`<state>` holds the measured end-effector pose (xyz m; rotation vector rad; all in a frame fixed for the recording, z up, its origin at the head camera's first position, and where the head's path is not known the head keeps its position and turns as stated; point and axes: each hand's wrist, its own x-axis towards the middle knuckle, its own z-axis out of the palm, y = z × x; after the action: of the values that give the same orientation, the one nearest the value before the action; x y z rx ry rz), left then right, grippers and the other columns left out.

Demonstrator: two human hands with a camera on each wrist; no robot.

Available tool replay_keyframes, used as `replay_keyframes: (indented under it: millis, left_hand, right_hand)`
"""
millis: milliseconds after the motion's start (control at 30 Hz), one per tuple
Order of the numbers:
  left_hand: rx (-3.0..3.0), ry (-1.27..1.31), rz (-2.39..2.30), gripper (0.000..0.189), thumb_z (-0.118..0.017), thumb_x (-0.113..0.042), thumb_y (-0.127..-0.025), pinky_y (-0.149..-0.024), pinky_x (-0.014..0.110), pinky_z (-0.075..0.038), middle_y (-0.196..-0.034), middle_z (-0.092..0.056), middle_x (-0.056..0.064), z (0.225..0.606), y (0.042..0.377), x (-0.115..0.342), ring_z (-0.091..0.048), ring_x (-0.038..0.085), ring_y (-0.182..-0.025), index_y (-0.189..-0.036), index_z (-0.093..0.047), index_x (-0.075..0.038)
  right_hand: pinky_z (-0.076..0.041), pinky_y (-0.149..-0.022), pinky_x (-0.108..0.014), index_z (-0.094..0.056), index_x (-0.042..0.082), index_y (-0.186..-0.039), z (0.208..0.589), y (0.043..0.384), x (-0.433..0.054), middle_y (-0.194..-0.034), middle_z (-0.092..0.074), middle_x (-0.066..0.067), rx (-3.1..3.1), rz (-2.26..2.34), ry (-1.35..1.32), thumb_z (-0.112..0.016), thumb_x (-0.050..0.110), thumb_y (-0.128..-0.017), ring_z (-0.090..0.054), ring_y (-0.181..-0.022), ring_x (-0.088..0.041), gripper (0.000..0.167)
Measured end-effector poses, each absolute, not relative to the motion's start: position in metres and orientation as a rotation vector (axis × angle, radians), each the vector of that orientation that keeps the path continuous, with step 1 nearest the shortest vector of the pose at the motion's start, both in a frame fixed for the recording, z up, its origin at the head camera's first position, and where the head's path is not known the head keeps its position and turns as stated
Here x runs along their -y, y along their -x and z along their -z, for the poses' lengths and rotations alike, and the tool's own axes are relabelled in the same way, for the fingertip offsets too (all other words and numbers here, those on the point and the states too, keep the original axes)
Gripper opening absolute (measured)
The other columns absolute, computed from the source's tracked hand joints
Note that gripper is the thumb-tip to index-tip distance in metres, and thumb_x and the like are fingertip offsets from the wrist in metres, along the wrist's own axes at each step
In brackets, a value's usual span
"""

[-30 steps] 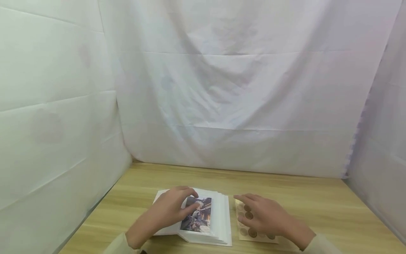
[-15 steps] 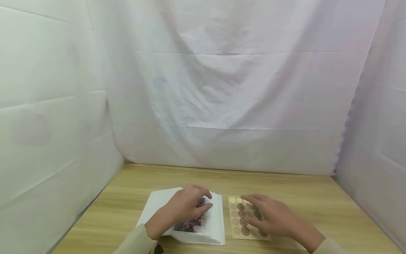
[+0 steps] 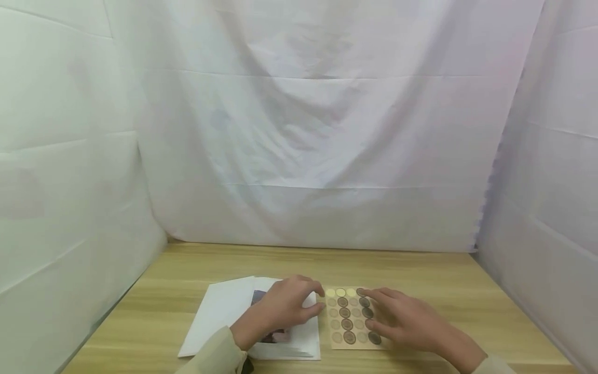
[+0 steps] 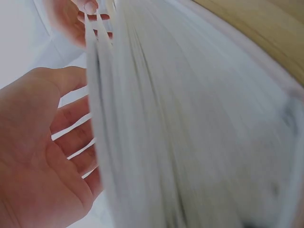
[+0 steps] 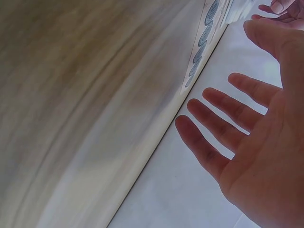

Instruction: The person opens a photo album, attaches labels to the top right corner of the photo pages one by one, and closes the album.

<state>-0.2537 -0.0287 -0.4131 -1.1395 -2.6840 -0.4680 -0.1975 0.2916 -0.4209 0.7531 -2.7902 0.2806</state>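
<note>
A photo album (image 3: pixel 219 311) lies spread on the table, with white pages and a photo (image 3: pixel 258 297) partly hidden by my left hand (image 3: pixel 291 306). That hand hovers over the right-hand page, thumb and index finger apart, its fingertips near the sticker sheet. In the left wrist view, the album's stacked pages (image 4: pixel 156 118) fan beside its loosely bent fingers. Just right of the album lies a flat sheet of round stickers (image 3: pixel 339 324), dark and pale in columns. My right hand (image 3: pixel 411 322) is at the sheet's right edge, fingers relaxed and holding nothing; whether its fingertips touch the sheet, I cannot tell.
The wood-grain table (image 3: pixel 448 291) extends behind and to both sides of the album and sheet. White cloth hangs as a back wall (image 3: pixel 299 156), with more cloth at the left (image 3: pixel 56 208) and right (image 3: pixel 551 182).
The head view has turned right, so everything fixed shifts left in it. My left hand has moved right across the album toward the sheet. My right hand has moved right, uncovering more stickers.
</note>
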Motion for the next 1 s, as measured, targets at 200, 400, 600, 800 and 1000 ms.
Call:
replay_keyframes:
  millis: [200,400,600,800,1000]
  left_hand:
    - [2.671,1.143,0.461,0.02,-0.075,-0.039,-0.101,-0.075,0.025,-0.06,-0.122,-0.079,-0.009,0.418,0.256,0.023,-0.074,0.011,-0.111,-0.115,-0.079,-0.025]
    - [2.706,1.153,0.463,0.023,-0.075,-0.039,-0.102,-0.08,0.027,-0.063,-0.123,-0.079,-0.01,0.421,0.258,0.017,-0.074,0.012,-0.114,-0.118,-0.079,-0.024]
    - [2.725,1.152,0.442,0.023,-0.075,-0.039,-0.101,-0.079,0.027,-0.062,-0.122,-0.079,-0.011,0.423,0.256,0.014,-0.074,0.012,-0.114,-0.117,-0.079,-0.024]
    - [2.715,1.162,0.405,0.025,-0.076,-0.04,-0.1,-0.086,0.029,-0.063,-0.119,-0.08,-0.009,0.427,0.257,0.012,-0.075,0.014,-0.115,-0.117,-0.079,-0.022]
    - [2.744,1.12,0.344,0.032,-0.079,-0.05,-0.096,-0.089,0.031,-0.062,-0.113,-0.08,-0.008,0.429,0.256,0.01,-0.074,0.013,-0.109,-0.109,-0.08,-0.02]
  right_hand:
    - [-0.064,-0.094,-0.052,-0.06,0.028,-0.154,0.422,0.197,-0.291,-0.142,-0.072,0.001,2.785,-0.291,-0.752,-0.071,0.06,-0.101,-0.072,-0.126,-0.023,0.063]
    - [-0.063,-0.096,-0.052,-0.058,0.025,-0.155,0.428,0.201,-0.289,-0.14,-0.073,0.0,2.805,-0.298,-0.718,-0.074,0.059,-0.098,-0.072,-0.125,-0.024,0.068]
    - [-0.063,-0.1,-0.052,-0.059,0.02,-0.155,0.431,0.2,-0.288,-0.14,-0.073,-0.002,2.806,-0.293,-0.721,-0.074,0.059,-0.098,-0.072,-0.125,-0.024,0.071]
    - [-0.06,-0.103,-0.056,-0.065,0.012,-0.145,0.432,0.199,-0.288,-0.142,-0.071,-0.009,2.799,-0.265,-0.708,-0.075,0.059,-0.096,-0.07,-0.128,-0.031,0.069]
    - [-0.057,-0.109,-0.06,-0.067,0.004,-0.141,0.432,0.2,-0.286,-0.146,-0.068,-0.016,2.857,-0.284,-0.643,-0.074,0.06,-0.097,-0.066,-0.134,-0.038,0.072]
